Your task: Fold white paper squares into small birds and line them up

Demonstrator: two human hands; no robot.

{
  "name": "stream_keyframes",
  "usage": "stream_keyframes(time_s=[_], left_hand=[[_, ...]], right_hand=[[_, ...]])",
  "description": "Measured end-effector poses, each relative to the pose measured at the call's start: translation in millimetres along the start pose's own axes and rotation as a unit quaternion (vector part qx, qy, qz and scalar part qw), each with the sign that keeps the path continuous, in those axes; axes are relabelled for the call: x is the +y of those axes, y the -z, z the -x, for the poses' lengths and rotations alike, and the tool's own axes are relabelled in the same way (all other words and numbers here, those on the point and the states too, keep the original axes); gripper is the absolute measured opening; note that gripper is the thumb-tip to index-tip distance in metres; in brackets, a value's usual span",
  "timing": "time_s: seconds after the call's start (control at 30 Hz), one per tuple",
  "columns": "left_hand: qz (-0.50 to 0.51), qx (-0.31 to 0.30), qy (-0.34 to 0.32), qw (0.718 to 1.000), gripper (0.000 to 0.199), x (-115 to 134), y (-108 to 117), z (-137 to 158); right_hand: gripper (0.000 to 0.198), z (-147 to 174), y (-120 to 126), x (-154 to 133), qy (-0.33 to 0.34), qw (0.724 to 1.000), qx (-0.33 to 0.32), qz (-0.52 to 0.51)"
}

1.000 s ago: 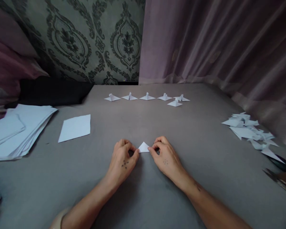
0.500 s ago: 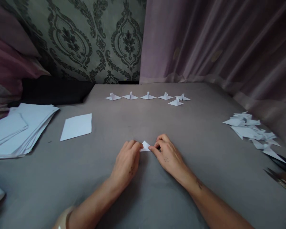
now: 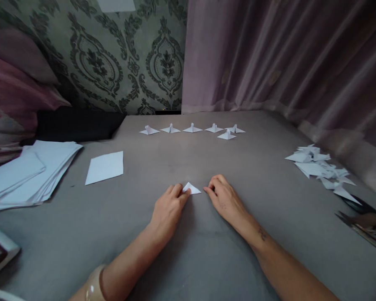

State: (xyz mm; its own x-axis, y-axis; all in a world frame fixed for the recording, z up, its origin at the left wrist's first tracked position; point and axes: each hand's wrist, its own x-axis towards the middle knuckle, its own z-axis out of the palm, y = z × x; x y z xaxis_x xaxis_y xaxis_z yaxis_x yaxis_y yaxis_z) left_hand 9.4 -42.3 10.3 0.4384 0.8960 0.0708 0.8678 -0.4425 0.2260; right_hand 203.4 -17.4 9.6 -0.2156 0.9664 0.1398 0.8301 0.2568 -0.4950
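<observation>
Pinching, with the left hand [image 3: 167, 209], the left side of the folded paper [image 3: 193, 189], centre frame; right hand [image 3: 227, 204] curled just beside, impossible to tell whether pressed together. Probably light, crisp, easily creased; best taken by the corners.

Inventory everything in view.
paper triangle: 1, white, centre
origami figures: 6, white, far
origami pile: 1, white, right
paper square: 1, white, left
paper stack: 1, white, far left
cloth: 1, black, behind stack
boxy object: 1, white/dark, lower left
items: several, dark, right edge
table: 1, grey, below
wallpaper: 1, green, back
wall sheet: 1, white, top
curtain: 1, mauve, right
fabric: 1, pink, left
bracelet: 1, beige, left forearm
left hand: 1, on triangle
right hand: 1, beside triangle
</observation>
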Motion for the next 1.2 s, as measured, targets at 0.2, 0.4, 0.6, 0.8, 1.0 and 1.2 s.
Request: stream_keyframes(time_s=[0.2,0.4,0.6,0.8,1.0,1.2], left_hand=[[0.021,0.015,-0.005,1.000,0.033,-0.8,-1.3,-0.9],[0.018,0.016,-0.006,1.000,0.030,0.4,-2.9,0.9],[-0.042,-0.023,0.013,0.999,0.031,2.5,4.3,8.9],[-0.080,-0.039,0.014,0.996,0.031,3.9,5.4,16.4],[-0.057,-0.041,0.021,0.997,0.024,1.0,10.2,17.4],[0.002,-0.014,0.055,0.998,0.025,-4.6,13.6,16.3]], right_hand=[[0.027,23.0,-1.9,-26.5,0.080,0.997,-0.009,0.014],[0.034,35.2,-8.7,-48.3,0.110,0.987,-0.043,0.108],[0.033,32.7,-6.4,-49.1,0.120,0.984,-0.049,0.123],[0.036,32.5,-5.7,-46.6,0.130,0.980,-0.065,0.139],[0.044,22.2,-5.4,-47.3,0.129,0.977,-0.074,0.153],[0.044,10.3,-9.4,-50.8,0.107,0.983,-0.076,0.131]])
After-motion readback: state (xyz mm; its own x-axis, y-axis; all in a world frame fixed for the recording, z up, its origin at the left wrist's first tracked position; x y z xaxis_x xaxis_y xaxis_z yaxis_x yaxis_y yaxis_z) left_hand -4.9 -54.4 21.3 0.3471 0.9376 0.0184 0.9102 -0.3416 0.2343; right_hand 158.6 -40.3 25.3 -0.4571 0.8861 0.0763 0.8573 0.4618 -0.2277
